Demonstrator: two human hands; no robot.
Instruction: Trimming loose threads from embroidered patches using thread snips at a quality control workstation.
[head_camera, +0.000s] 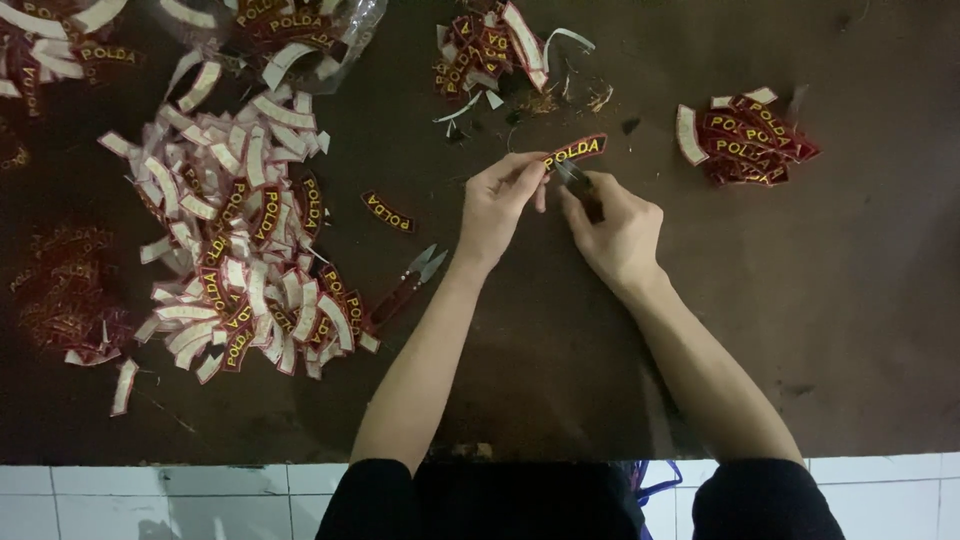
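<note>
My left hand (497, 205) pinches one curved patch (576, 150) at its left end, thumb and fingers closed on it, and holds it just above the brown table (850, 330). My right hand (615, 232) is closed around a small snipper (572, 175), whose blades touch the lower edge of the patch; I cannot tell if the blades are open or closed.

The patch looks very light and thin, I think embroidered cloth with a stiffer backing. It keeps its arc when held by one end only, so it is half stiff, not floppy. It is not fragile and not slippery. I judge the best hold is at one end, flat between thumb and finger, so the edge stays free for the blades.

A second snipper (405, 288) lies beside the big pile (240, 240). A small stack (745, 135) lies at the right.
</note>
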